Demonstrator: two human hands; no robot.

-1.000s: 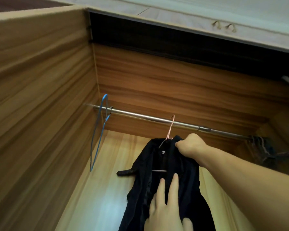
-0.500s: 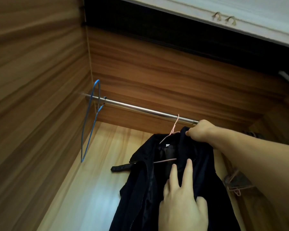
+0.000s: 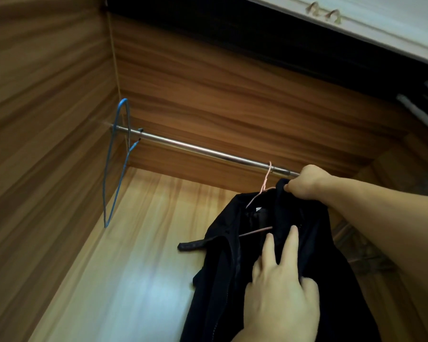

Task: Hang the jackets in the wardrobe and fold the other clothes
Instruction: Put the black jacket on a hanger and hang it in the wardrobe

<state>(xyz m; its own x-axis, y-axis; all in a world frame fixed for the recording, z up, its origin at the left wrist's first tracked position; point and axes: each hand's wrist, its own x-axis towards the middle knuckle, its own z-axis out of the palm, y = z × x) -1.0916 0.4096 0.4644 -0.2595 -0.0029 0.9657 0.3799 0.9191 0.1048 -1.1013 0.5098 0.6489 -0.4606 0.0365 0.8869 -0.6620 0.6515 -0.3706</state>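
A dark jacket (image 3: 223,262) hangs on a pink wire hanger (image 3: 266,183) whose hook sits over the metal rail (image 3: 195,150) inside the wooden wardrobe. My right hand (image 3: 307,182) is up by the rail, pinching the jacket's collar beside the hook. Lower down, my left hand (image 3: 277,290) lies flat against the jacket's front with its fingers spread; I see nothing gripped in it. One short dark strap of the jacket sticks out to the left.
An empty blue wire hanger (image 3: 116,166) hangs at the rail's left end against the wardrobe's side wall (image 3: 42,144). More hangers and dark items (image 3: 356,245) sit low at the right, behind my right arm. The wardrobe's back panel (image 3: 134,267) lies behind the jacket.
My right hand has carried the jacket's collar up and to the right, and the pink hook has stayed on the rail. The left hand stayed on the jacket's front.
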